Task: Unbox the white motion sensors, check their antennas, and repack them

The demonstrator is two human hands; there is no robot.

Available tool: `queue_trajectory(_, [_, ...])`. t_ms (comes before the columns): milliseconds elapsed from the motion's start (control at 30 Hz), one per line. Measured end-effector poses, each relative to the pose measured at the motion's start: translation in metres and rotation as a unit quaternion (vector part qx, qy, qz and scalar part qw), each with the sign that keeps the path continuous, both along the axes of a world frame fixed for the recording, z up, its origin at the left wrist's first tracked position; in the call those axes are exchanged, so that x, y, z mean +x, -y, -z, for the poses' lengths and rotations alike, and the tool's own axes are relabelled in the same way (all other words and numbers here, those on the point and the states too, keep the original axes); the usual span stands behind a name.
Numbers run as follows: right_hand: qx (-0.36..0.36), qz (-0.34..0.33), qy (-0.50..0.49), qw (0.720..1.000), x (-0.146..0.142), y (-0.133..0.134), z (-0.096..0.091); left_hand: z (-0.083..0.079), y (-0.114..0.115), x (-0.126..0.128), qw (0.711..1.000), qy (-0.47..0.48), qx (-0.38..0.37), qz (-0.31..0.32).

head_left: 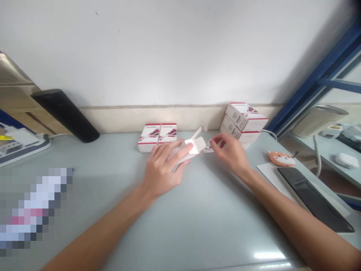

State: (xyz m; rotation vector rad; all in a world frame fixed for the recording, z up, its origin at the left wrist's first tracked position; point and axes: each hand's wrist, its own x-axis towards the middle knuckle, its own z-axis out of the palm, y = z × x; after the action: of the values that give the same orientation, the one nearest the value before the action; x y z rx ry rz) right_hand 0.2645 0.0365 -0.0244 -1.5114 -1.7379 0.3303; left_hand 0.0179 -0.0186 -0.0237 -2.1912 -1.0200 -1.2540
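My left hand (162, 165) grips a white cardboard box (186, 150) low on its body, and the box's flaps stand open toward the right. My right hand (229, 152) is just right of the box, its thumb and fingertips closed around a small white piece (208, 149). That piece is tiny and partly hidden by the fingers. It sits close to the box's open end, and I cannot tell whether the two touch. The inside of the box is not visible.
Behind the hands, two red-and-white boxes (157, 137) lie against the wall, and a stack of similar boxes (244, 122) stands to the right. A dark phone (313, 199) rests on white paper beside an orange animal-shaped object (281, 159). A black cylinder (64, 114) leans at left.
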Motion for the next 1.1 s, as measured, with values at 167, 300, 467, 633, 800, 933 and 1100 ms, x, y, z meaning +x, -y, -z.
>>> queue_trajectory(167, [-0.032, -0.002, 0.123, 0.992, 0.001, 0.0, 0.009, -0.001, 0.001, 0.001, 1.0, -0.006, 0.005, 0.008])
queue_trajectory(300, [-0.027, -0.012, 0.159, 0.987, 0.002, 0.002, 0.01, -0.003, 0.0, 0.001, 1.0, -0.006, 0.004, 0.011])
queue_trajectory(467, [-0.019, -0.013, 0.163, 0.986, 0.0, 0.002, 0.006, -0.002, 0.001, 0.0, 1.0, -0.011, 0.006, 0.014])
queue_trajectory(633, [0.124, -0.12, 0.007, 0.985, -0.007, 0.011, -0.008, -0.002, 0.0, 0.0, 1.0, -0.015, 0.006, 0.012])
queue_trajectory(800, [0.141, -0.236, 0.031, 0.961, -0.014, 0.021, -0.011, -0.003, 0.0, -0.001, 0.999, -0.023, 0.006, 0.022])
queue_trajectory(933, [0.045, -0.296, 0.013, 0.954, -0.012, 0.016, -0.006, -0.003, 0.0, -0.002, 0.998, -0.044, 0.025, 0.037])
queue_trajectory(1100, [0.005, -0.304, -0.016, 0.953, -0.009, 0.008, 0.0, -0.003, -0.001, -0.002, 0.995, -0.077, 0.031, 0.054])
